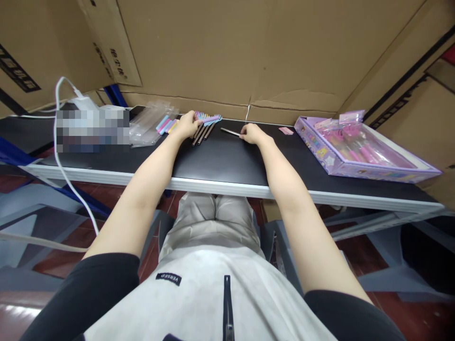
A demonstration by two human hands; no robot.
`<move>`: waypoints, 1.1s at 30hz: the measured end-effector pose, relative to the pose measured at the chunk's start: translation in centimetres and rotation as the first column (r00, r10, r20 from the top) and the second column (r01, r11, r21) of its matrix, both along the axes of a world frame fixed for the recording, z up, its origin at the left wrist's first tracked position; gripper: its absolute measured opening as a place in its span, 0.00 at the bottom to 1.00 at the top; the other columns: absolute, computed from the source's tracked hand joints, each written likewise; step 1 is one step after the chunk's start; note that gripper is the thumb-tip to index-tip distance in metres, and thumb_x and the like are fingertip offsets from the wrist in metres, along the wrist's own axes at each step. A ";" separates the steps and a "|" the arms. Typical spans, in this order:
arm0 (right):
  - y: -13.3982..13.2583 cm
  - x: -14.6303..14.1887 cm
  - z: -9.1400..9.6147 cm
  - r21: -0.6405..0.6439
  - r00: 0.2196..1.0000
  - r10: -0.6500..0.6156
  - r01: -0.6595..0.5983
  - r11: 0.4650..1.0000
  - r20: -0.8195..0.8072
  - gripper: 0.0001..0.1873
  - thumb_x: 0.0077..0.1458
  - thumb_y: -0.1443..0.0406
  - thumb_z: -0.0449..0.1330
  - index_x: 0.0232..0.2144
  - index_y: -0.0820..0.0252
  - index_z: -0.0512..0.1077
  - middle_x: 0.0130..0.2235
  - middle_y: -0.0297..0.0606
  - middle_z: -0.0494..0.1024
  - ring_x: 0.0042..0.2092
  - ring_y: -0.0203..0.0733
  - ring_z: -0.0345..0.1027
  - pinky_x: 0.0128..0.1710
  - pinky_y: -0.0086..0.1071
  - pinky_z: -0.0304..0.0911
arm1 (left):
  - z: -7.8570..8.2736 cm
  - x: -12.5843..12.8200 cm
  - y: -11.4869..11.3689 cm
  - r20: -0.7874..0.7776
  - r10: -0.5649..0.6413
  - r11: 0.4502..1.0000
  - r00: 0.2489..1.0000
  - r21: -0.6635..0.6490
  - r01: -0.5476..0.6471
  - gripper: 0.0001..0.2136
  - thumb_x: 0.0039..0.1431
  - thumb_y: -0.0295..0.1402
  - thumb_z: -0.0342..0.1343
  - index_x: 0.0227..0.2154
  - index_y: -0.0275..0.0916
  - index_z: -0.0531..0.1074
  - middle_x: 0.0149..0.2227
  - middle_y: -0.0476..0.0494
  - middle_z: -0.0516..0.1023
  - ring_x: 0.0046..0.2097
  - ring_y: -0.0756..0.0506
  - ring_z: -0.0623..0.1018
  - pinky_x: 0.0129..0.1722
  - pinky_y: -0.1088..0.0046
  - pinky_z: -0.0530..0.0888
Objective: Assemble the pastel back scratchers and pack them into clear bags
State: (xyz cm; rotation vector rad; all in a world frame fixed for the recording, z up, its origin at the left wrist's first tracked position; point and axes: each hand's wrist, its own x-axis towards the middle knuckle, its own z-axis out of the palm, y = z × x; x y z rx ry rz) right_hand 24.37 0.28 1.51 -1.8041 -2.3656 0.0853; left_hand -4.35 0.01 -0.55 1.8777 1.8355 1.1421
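My left hand is closed on a slim purple plastic piece, which points to the right. Under and beside its fingers lie several dark metallic tubes, roughly parallel. Just behind them is a row of pastel toothed plastic pieces, partly covered by the hand. To the left of that hand rest several short pastel sticks in blue, pink, purple and yellow. My right hand pinches the near end of a thin metallic tube, which points left, just above or on the black tabletop.
Clear plastic bags lie at the left, beside a blurred-out patch and a white cable. A small pink card lies right of my right hand. Farther right, a purple open box holds packaged pink items. Cardboard walls enclose the back.
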 end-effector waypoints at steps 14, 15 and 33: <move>0.1 -0.4 0.2 0.071 0.956 0.161 -0.149 0.986 -0.243 0.10 0.71 0.72 0.60 0.51 0.62 0.78 0.47 0.48 0.86 0.50 0.50 0.79 0.60 0.44 0.73 | 0.6 1.5 -0.8 0.311 -0.064 0.997 0.948 -0.026 0.076 0.14 0.72 0.23 0.56 0.29 0.42 0.66 0.26 0.50 0.72 0.31 0.48 0.75 0.47 0.68 0.79; 0.0 -0.5 0.4 0.078 0.956 0.167 -0.152 0.985 -0.243 0.11 0.71 0.72 0.59 0.51 0.63 0.78 0.47 0.49 0.86 0.50 0.50 0.80 0.60 0.43 0.72 | 0.8 1.6 -1.0 0.336 -0.064 0.997 0.940 -0.024 0.076 0.15 0.72 0.21 0.56 0.29 0.42 0.65 0.26 0.51 0.71 0.31 0.49 0.75 0.46 0.70 0.78; -1.2 -0.4 1.5 0.185 0.966 0.143 -0.103 0.977 -0.216 0.22 0.71 0.67 0.55 0.58 0.67 0.82 0.55 0.54 0.85 0.57 0.56 0.76 0.62 0.45 0.67 | 1.5 1.5 -0.9 0.570 0.157 0.986 0.806 -0.039 -0.164 0.17 0.77 0.24 0.51 0.28 0.44 0.63 0.27 0.51 0.67 0.29 0.48 0.71 0.36 0.75 0.71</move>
